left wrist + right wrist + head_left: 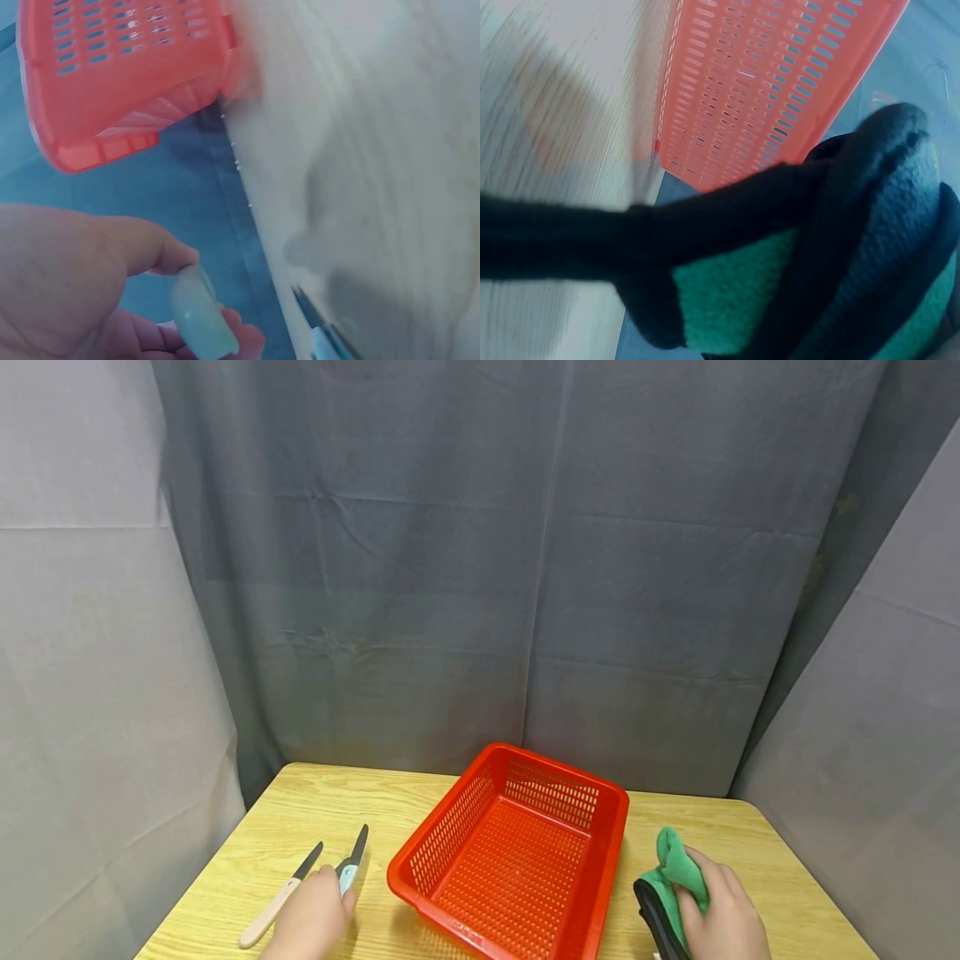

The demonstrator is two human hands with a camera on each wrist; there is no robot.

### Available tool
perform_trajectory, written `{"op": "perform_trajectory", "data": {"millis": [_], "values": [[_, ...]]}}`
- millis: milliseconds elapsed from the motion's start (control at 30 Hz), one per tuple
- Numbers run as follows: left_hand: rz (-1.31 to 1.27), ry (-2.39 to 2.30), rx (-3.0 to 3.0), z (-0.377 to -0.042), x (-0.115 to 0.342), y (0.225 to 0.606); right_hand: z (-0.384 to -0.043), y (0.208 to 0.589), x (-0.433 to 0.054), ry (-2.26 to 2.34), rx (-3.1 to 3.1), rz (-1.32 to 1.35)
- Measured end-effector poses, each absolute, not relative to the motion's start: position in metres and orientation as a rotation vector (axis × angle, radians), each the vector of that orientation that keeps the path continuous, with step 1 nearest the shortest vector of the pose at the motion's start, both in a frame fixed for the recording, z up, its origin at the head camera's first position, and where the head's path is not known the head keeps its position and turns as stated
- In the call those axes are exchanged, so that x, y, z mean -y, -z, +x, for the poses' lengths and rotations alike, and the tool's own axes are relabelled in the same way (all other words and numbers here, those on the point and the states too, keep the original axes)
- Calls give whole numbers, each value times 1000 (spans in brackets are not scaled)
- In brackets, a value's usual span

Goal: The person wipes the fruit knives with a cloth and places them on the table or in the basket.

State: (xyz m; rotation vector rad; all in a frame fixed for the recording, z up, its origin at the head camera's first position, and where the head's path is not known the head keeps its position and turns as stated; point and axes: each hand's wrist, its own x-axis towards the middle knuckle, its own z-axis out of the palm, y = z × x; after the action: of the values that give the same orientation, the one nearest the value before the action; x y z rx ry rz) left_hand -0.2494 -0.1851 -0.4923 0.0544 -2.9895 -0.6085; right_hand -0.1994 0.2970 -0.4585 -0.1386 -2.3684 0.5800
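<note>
My left hand [311,910] pinches the pale blue handle of a knife [352,864], its dark blade pointing away from me. The left wrist view shows a pale green handle [201,315] between thumb and fingers. Just left of that hand lies a knife with a beige handle [270,914] and dark blade. My right hand [723,906] grips a folded green cloth [678,868] with black edging, thumb and fingers bunching its upper part. Close up, the right wrist view shows the cloth's green pile [735,300] and dark borders.
A red plastic basket [517,860] with perforated walls stands between the hands on the wooden table [375,789]. In the left wrist view, a blade with a teal part [322,337] shows at the bottom edge. Grey curtain [420,568] hangs behind, with pale cloth at both sides.
</note>
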Motion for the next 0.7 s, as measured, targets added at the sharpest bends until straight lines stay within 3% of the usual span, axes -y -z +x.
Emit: {"op": "perform_trajectory", "data": {"millis": [700], "values": [[57, 817, 2718, -241, 176, 462, -200, 453, -295, -606, 2376, -150]]}}
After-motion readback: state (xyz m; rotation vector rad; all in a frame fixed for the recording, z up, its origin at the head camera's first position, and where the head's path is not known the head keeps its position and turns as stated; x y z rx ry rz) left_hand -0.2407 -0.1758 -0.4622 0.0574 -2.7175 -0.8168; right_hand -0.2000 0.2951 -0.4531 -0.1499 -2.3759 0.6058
